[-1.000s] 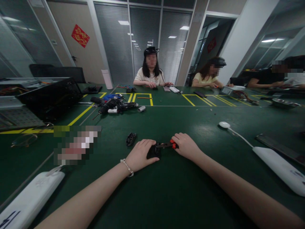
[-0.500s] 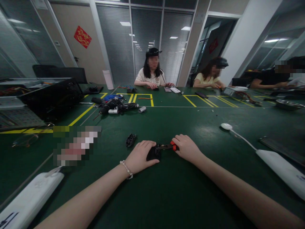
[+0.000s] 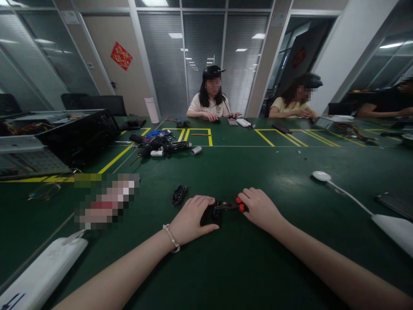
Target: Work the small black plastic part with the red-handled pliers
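Observation:
My left hand (image 3: 192, 216), with a beaded bracelet at the wrist, grips a small black plastic part (image 3: 209, 216) down on the green table. Its fingers cover much of that part, so the exact kind does not show. My right hand (image 3: 260, 206) is closed on the red handles of a pair of pliers (image 3: 229, 206). The dark jaws point left and reach the part's right edge; whether they pinch anything is too small to make out. Just beyond my left hand lies another black hollow plastic piece (image 3: 179, 194).
A pile of cables and tools (image 3: 159, 145) lies farther back. An open computer case (image 3: 93, 137) stands at left, near eyeglasses (image 3: 44, 191) and a white power bank (image 3: 45, 271). At right are a white round device (image 3: 322, 176) on a cable and another white block (image 3: 393, 232). Co-workers sit opposite.
The view has shifted slightly, so the scene sits a little differently in frame. Both hands keep their grips, with the pliers' jaws still at the black part.

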Action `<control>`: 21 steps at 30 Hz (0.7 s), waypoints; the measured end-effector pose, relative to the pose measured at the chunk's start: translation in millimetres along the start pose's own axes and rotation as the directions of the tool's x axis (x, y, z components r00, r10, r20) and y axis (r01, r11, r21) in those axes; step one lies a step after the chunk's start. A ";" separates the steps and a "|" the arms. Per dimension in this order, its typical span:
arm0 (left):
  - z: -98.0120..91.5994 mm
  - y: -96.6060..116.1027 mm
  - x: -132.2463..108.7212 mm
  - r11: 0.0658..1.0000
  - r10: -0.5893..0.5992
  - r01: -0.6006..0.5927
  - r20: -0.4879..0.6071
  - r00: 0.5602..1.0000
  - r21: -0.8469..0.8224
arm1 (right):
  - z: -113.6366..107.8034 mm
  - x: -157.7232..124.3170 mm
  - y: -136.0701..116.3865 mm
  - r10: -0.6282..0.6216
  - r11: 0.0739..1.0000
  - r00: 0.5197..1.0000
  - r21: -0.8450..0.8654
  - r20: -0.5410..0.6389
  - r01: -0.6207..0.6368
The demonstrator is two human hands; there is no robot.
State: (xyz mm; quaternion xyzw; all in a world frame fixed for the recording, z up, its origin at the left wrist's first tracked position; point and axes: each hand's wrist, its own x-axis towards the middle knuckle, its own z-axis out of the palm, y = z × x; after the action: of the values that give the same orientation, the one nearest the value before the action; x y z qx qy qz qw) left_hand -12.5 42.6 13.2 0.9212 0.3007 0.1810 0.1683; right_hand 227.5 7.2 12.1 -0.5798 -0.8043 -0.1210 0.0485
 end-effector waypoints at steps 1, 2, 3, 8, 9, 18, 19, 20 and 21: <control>0.0 0.0 0.0 1.000 -0.001 0.001 0.002 1.000 0.000 | 0.9 -0.1 0.5 -0.004 1.000 1.000 0.006 -0.008 0.004; -0.1 0.1 0.1 1.000 -0.002 0.002 0.003 1.000 0.000 | 1.8 -0.1 1.1 -0.008 1.000 1.000 0.012 -0.014 0.008; -0.2 0.2 0.2 1.000 -0.003 0.003 0.004 1.000 0.000 | 2.3 -0.1 1.6 -0.015 1.000 1.000 0.018 -0.020 0.015; -0.3 -0.1 1.0 1.000 -0.002 0.002 0.006 1.000 -0.001 | 0.4 0.7 2.0 -0.021 0.999 1.000 0.032 -0.010 0.022; -0.1 -0.3 1.2 1.000 0.001 -0.001 0.004 1.000 0.000 | -0.4 0.8 1.7 -0.022 0.999 1.000 0.032 -0.003 0.022; 2.0 -0.3 0.7 1.000 -0.014 0.014 -0.037 0.999 0.001 | -2.6 -0.4 -0.4 -0.013 1.000 1.000 0.015 -0.022 0.013; 2.2 -0.2 0.6 1.000 -0.022 0.022 -0.045 0.999 -0.002 | -3.0 -0.4 -0.7 -0.008 1.000 1.000 0.018 -0.016 0.008; 2.5 -0.2 0.5 1.000 -0.028 0.028 -0.050 0.998 -0.005 | -3.4 -0.2 -0.9 -0.003 1.000 1.000 0.021 -0.010 0.003; 2.7 -0.3 0.5 0.999 -0.032 0.032 -0.054 0.998 -0.007 | -3.6 0.0 -1.0 0.002 1.000 1.000 0.023 -0.008 -0.002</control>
State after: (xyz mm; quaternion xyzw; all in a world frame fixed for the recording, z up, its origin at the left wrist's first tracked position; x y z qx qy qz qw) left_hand -11.1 42.6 10.8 0.9105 0.3191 0.2043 0.1658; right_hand 226.4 5.9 15.5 -0.5794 -0.8049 -0.1138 0.0583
